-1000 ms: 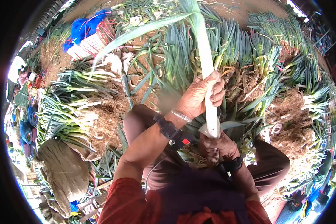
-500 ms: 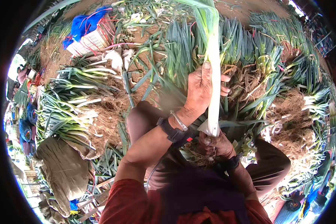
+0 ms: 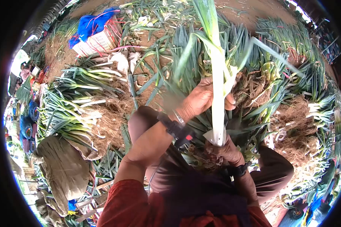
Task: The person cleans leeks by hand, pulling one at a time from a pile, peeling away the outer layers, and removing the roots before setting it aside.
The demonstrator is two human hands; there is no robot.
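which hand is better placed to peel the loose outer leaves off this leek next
Left, probably: the left hand grips the leek mid-stalk, right by the splayed outer leaves, while the right hand is clamped round its root end.

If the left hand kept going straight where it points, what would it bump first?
The left hand wraps the leek, so that stalk comes first. Past it, probably the piled leeks on the ground, though depth is unclear.

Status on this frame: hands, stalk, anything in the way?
Left hand closed around the leek mid-stalk. Right hand grips its root end. Outer leaves splayed off near the top. Nothing blocking; leek bundles piled all around.
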